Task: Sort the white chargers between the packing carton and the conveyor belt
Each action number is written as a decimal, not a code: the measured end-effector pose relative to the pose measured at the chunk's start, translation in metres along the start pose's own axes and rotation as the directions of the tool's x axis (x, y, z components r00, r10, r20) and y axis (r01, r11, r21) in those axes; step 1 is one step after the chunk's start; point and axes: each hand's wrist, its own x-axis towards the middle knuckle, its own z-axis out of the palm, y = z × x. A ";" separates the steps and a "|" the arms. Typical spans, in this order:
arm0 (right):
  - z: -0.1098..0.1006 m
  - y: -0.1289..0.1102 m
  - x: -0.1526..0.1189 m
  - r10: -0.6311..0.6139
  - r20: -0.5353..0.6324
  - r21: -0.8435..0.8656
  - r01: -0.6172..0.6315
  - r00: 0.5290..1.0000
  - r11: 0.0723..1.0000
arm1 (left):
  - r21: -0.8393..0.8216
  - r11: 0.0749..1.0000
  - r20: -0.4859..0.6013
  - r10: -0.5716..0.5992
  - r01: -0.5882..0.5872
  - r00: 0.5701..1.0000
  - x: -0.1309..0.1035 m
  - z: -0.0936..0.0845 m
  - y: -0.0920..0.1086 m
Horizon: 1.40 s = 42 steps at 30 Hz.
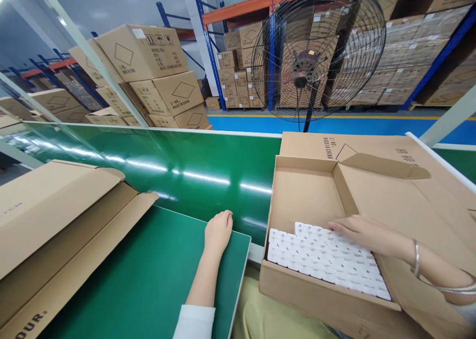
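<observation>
Blue-and-orange racks [238, 9] stand farthest off from us. A green conveyor [208, 155] crosses ahead, a black fan [301, 81] beyond it. The left-hand carton [55, 195] covers much of our worktop [148, 274]. At our right, the open carton [305, 190] holds white packets [323, 259] in its near part. Our left hand [218, 232] has its fingers curled; our right hand's [360, 230] lie close together at the packets, whether pinching we cannot tell.
</observation>
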 end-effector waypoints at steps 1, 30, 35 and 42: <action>-0.001 -0.001 0.001 -0.008 0.033 -0.005 0.008 0.999 1.000 | 0.000 1.000 -0.001 0.003 -0.003 1.000 0.000 0.000 0.000; -0.003 -0.010 0.006 -0.056 0.163 0.135 0.034 0.985 0.990 | -0.057 0.998 -0.040 0.009 -0.011 0.999 0.001 0.002 -0.003; -0.002 -0.003 0.003 -0.083 0.159 0.192 0.052 0.984 0.980 | -0.187 0.973 -0.263 0.086 -0.138 0.961 -0.016 -0.022 0.029; 0.000 0.008 0.004 -0.132 0.142 0.217 0.099 0.981 0.971 | -0.366 0.871 0.070 0.379 -0.329 0.923 -0.031 -0.021 0.147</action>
